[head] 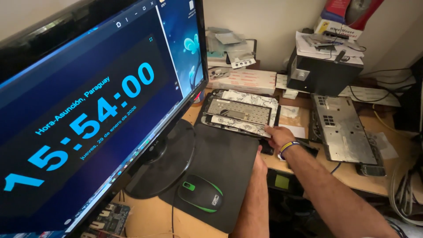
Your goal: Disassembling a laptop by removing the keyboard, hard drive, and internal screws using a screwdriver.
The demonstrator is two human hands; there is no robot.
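— Black plastic fills the left: the monitor (88, 105) is cut off at the top and left edges, and its round stand (169, 158) hides part of the desk (352, 174) behind it.

— And the hands?

— The right hand (278, 135) reaches forward with fingers extended onto the near right corner of the keyboard panel (239, 112); whether it pinches the edge or only rests on it, I cannot tell. The left hand (260, 161) is mostly hidden behind the edge of the dark mat (220, 172); only the forearm and a bit of the hand show, so its grip cannot be read.

— Where does that panel lie?

— Flat at the back of the mat, just right of the monitor stand, with patterned white sheets under it.

— Room to move?

— Little. A grey metal chassis plate (343, 130) lies to the right, near the desk's front edge; a dark box (324, 72) piled with papers stands behind it. Cables (403, 189) hang at the far right, cut off. The black-and-green mouse (200, 194) sits on the near mat, well apart from the panel.
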